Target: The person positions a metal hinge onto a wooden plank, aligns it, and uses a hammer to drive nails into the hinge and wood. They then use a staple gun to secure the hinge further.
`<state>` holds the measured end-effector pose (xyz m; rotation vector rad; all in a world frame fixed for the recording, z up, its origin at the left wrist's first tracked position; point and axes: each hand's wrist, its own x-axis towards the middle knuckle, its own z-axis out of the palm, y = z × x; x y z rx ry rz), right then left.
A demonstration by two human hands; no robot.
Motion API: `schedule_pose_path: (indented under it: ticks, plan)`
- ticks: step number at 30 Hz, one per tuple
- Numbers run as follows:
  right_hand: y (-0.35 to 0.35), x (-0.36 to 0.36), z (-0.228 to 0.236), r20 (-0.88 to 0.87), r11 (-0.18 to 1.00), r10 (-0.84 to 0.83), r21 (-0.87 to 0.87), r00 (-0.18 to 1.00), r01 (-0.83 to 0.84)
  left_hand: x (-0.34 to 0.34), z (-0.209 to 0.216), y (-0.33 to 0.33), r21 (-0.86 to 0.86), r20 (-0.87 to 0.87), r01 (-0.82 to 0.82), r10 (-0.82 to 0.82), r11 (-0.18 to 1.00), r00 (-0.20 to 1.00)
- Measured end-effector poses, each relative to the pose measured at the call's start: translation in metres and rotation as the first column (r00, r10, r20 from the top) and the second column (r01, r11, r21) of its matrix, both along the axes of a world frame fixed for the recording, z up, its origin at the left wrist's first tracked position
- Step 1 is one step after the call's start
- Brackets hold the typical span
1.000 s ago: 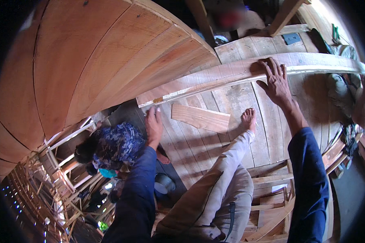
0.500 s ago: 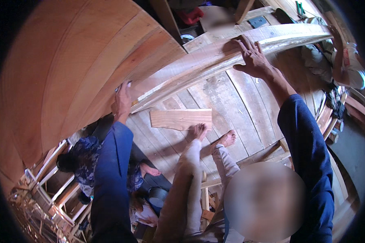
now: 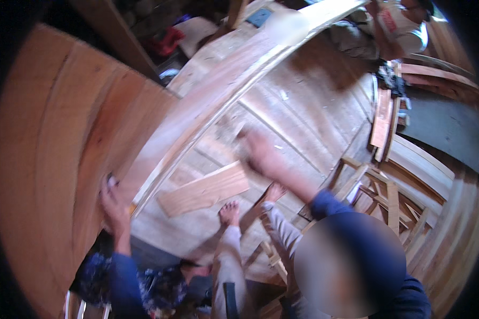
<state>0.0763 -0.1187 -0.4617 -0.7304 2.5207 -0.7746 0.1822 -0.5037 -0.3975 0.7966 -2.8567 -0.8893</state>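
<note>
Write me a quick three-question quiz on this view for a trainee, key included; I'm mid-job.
1. True or false: the right hand lies on top of the long curved board.
2. What lies on the floor beside the bare feet?
A) a coiled rope
B) a short flat board
C) a saw
3. Which hand is nearer the long curved board's lower end in the picture?

Key:
1. False; that hand, blurred, appears over the floor, off the board.
2. B, a short flat board.
3. The left hand.
</note>
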Motion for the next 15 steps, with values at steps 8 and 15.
schedule_pose_path:
  ticks: [8, 15]
  plan:
    - [-0.085, 0.185, -0.208, 0.064, 0.889, 0.451, 0.063, 0.890, -0.454, -0.007, 0.002, 0.004, -0.060, -0.036, 0.039, -0.041, 0.997, 0.999]
    - [-0.099, 0.192, -0.293, -0.285, 0.859, 0.467, -0.079, 0.837, -0.506, 0.009, -0.004, -0.007, 0.034, -0.013, -0.076, 0.077, 0.997, 0.997]
